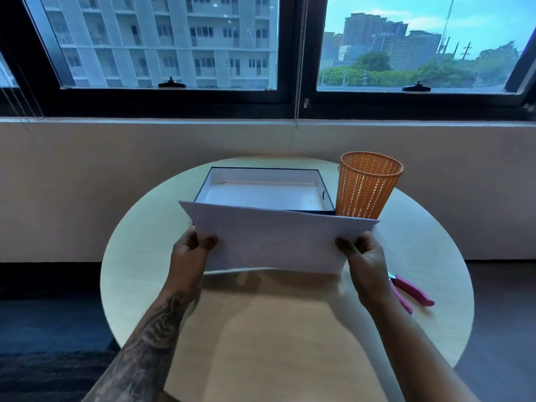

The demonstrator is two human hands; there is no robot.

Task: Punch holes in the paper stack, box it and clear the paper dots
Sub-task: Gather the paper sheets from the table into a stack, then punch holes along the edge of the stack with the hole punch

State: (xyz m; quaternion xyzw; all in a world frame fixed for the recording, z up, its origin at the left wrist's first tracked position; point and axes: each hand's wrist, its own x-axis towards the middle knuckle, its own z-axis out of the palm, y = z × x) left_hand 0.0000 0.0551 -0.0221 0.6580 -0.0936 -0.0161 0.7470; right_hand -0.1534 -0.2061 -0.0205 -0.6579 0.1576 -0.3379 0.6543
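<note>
I hold a white paper stack [275, 239] in the air above the round table, tilted slightly, just in front of the open box. My left hand [190, 253] grips its left edge and my right hand [362, 256] grips its right edge. The open box [261, 184], dark blue outside and white inside, lies behind the stack with nothing visible in it. A pink-handled hole punch [412, 291] lies on the table to the right of my right wrist, partly hidden by it. No paper dots are visible.
An orange mesh bin [367, 187] stands upright at the box's right end. The round light wooden table [261, 329] stands before a low wall and a window; dark floor surrounds it.
</note>
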